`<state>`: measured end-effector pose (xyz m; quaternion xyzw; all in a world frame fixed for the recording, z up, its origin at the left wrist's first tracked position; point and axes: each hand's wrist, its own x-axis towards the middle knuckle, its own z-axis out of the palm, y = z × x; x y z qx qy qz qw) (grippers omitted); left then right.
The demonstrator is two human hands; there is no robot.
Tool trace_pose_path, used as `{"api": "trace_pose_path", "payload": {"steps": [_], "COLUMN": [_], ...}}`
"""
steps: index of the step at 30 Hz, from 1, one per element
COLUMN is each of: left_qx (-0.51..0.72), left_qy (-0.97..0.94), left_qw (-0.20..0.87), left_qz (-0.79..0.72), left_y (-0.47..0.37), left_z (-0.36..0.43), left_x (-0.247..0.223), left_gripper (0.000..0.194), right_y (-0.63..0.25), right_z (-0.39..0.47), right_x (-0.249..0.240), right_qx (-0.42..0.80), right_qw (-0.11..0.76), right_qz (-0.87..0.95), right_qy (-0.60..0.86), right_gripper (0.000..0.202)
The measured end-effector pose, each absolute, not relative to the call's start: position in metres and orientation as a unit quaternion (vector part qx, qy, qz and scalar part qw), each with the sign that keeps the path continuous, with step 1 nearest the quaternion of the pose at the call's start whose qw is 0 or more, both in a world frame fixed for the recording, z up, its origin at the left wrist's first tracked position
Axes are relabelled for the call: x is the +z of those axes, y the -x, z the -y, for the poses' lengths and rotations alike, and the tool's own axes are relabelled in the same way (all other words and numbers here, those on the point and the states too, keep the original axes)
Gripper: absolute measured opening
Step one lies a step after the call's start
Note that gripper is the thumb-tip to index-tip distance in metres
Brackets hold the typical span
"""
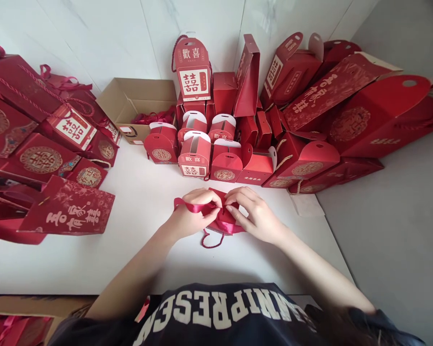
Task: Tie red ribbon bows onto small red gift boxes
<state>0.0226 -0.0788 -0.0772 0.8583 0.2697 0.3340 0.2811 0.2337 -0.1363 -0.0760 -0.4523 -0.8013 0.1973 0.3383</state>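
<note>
In front of me on the white table is a small red gift box (228, 217), mostly covered by my hands, with a satin ribbon (194, 207) and a twisted red cord (212, 246) at its near side. My left hand (197, 211) pinches the ribbon at the top of the box; a loop of it hangs back over the fingers. From the other side, my right hand (255, 213) has thumb and index finger closing on the top of the box, close to the left fingertips. Exactly what lies between those right fingertips is partly hidden.
Small red gift boxes (226, 162) stand in rows just beyond my hands. Larger red boxes (373, 115) are stacked at right against the grey wall, others (41, 154) at left. An open cardboard carton (111, 98) holding ribbons stands behind. The table's (137, 259) near edge is by my body.
</note>
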Motion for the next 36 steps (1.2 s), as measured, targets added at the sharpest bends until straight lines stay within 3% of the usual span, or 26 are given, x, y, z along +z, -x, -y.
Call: {"api": "trace_pose_path", "payload": {"steps": [13, 21, 25, 36], "left_qx": [0.392, 0.171, 0.112, 0.301], "left_qy": [-0.87, -0.925, -0.942, -0.94], "left_qw": [0.186, 0.055, -0.025, 0.015], "left_qz": [-0.235, -0.334, -0.315, -0.163], "left_y": [-0.024, -0.031, -0.033, -0.011], "left_z": [0.08, 0.099, 0.096, 0.071], "left_x": [-0.085, -0.057, -0.059, -0.067], "left_gripper": [0.016, 0.017, 0.02, 0.015], "right_y": [-0.232, -0.232, -0.231, -0.231], "right_z": [0.128, 0.122, 0.121, 0.114], "right_x": [-0.076, -0.077, -0.076, -0.074], "right_qx": [0.211, 0.212, 0.234, 0.238], "right_qw": [0.341, 0.33, 0.324, 0.339], "right_qz": [0.806, 0.818, 0.821, 0.817], "right_qy": [0.435, 0.42, 0.408, 0.401], "right_gripper": [0.019, 0.019, 0.019, 0.013]}}
